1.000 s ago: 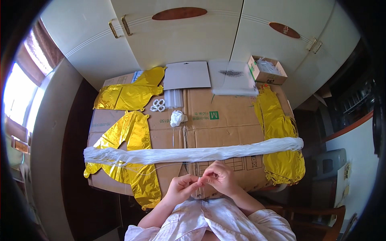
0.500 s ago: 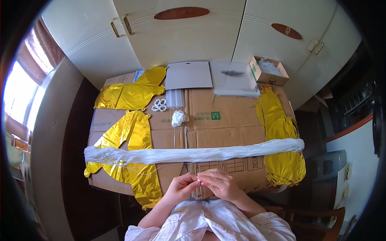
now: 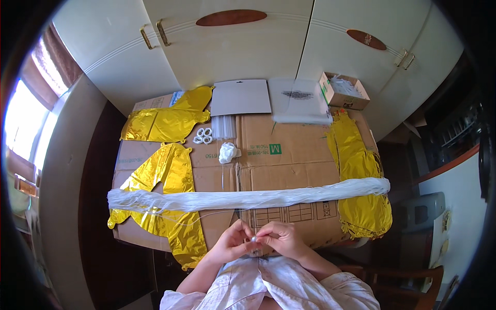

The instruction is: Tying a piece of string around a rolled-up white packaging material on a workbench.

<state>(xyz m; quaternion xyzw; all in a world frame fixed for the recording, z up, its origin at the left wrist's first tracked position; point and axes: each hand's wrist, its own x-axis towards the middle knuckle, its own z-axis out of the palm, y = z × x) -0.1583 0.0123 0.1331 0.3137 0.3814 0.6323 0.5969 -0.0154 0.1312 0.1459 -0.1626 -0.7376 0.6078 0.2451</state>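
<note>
My left hand (image 3: 231, 243) and my right hand (image 3: 281, 241) meet at the near edge of the cardboard. Fingertips of both pinch a small white piece (image 3: 253, 239), too small to make out exactly. Just beyond them a long hank of white string (image 3: 268, 198) stretches sideways across the surface. One loose strand (image 3: 217, 211) curves from it toward my hands; whether it reaches the white piece is unclear. Under the hank's left end lies a gold foil sheet, like a flat balloon (image 3: 178, 217); under its right end is a pile of gold foil (image 3: 361, 206).
Farther back sit a crumpled white wad (image 3: 228, 153) with a thin rod, several white rings (image 3: 203, 136), clear tubes (image 3: 223, 129), a pale card (image 3: 241, 98), clear plastic bags (image 3: 299, 103), a small open box (image 3: 343, 93) and more gold foil (image 3: 160, 124). Pale cabinets (image 3: 232, 51) stand behind.
My right fingers have drawn in from a flatter spread into a pinch, with the knuckles raised. The small white piece has dropped slightly toward me. Objects on the cardboard have stayed put.
</note>
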